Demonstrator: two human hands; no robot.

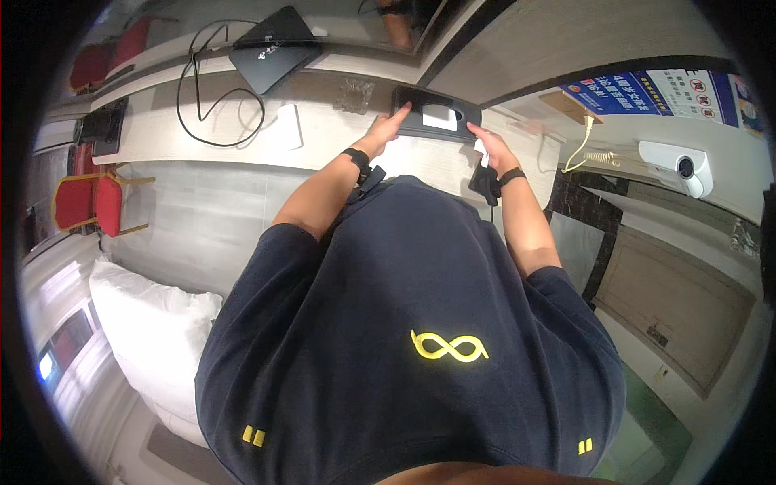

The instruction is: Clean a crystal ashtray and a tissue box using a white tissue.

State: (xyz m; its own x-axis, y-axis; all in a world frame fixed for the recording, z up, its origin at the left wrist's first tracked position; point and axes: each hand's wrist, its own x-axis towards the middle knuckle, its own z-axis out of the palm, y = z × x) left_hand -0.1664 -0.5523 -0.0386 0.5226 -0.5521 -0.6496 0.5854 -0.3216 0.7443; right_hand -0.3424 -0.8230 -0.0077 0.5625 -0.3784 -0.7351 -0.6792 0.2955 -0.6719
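Note:
A black tissue box [411,123] with a white tissue [439,117] in its oval opening lies on the pale wooden desk [315,145]. My left hand [387,128] rests at its left end, fingertips on the top. At the right front corner is my right hand [492,147], a finger touching the box edge. A small white item [481,151] sits at the right hand's palm side; whether it is held cannot be told. Below it, by the right wrist, a black device [483,183] with a cable shows at the desk's front edge.
Left on the desk are a clear glass dish [353,96], a white box-like item [289,127], a looped black cable [264,115] and a dark flat box [276,51]. A white camera-like device [676,168] is at right. A red chair [91,203] stands far left, above a white pillow [154,327].

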